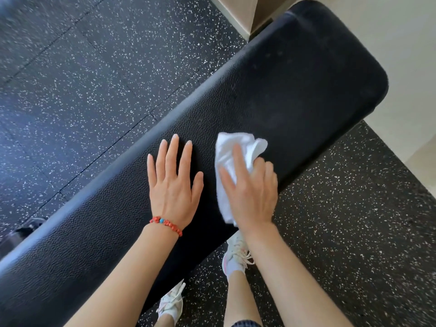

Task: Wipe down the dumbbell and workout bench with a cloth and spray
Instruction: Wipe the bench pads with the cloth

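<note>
Bright, even daylight; wide-angle view, mostly sharp.
Bluish sheen on floor [70, 95] toward 10 o'clock; soft shadows under hands; motion blur at 9 o'clock corner; bench [295, 86] edges bow outward.

No readable text, label, brand, number or sign anywhere: none on bench pad [271, 95], cloth [232, 147], shoes or speckled floor [70, 79].

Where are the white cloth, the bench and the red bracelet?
white cloth [227, 147], head view, its upper folded part.
bench [295, 86], head view, bare black padding.
red bracelet [166, 224], head view, beads on the left wrist.
</note>
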Action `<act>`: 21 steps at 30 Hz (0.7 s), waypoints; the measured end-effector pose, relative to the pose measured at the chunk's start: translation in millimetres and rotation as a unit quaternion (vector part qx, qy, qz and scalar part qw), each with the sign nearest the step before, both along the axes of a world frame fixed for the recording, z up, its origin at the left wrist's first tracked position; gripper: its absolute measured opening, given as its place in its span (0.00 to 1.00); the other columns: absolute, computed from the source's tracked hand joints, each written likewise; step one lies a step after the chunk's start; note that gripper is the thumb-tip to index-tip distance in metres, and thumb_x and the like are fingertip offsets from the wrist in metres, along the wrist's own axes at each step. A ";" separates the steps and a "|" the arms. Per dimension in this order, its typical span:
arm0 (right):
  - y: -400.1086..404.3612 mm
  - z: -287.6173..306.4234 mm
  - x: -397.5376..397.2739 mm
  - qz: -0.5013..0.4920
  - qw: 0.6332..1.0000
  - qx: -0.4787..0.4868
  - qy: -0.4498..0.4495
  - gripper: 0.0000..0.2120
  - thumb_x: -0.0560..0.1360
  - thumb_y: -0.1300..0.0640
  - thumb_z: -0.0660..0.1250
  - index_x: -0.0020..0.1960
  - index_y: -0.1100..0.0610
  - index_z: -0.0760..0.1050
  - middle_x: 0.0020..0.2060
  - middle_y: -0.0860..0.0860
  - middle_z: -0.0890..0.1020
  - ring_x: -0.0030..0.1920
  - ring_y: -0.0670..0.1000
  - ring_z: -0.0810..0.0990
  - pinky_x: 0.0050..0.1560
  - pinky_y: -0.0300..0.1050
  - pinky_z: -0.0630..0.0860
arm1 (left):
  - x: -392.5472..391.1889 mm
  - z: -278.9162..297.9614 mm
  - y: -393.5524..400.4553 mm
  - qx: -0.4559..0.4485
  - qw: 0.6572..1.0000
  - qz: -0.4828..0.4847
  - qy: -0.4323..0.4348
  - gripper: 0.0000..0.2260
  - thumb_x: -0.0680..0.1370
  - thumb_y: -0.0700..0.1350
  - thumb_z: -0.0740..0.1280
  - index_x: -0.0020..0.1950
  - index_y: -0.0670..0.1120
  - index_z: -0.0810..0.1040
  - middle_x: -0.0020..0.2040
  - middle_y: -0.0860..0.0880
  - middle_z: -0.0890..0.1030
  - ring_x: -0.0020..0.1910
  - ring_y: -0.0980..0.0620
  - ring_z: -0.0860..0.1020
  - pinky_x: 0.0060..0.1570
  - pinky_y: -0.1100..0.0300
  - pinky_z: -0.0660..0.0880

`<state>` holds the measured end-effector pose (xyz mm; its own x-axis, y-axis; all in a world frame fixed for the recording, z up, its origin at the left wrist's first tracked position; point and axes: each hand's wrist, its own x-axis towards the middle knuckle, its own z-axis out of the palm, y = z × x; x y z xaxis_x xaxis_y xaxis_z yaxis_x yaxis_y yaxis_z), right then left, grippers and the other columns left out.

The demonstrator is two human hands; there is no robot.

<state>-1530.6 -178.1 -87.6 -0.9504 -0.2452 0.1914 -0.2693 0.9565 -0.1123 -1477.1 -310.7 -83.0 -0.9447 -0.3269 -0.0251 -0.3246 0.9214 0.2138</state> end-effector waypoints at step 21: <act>-29.8 -10.7 -81.9 0.190 0.979 -0.055 0.045 0.19 0.71 0.41 0.62 0.55 0.51 0.79 0.32 0.53 0.74 0.33 0.54 0.72 0.31 0.47 0.65 | -6.7 -2.0 2.6 -0.019 1.000 0.022 -0.005 0.25 0.76 0.52 0.56 0.71 0.42 0.64 0.72 0.38 0.65 0.72 0.41 0.58 0.71 0.46 0.48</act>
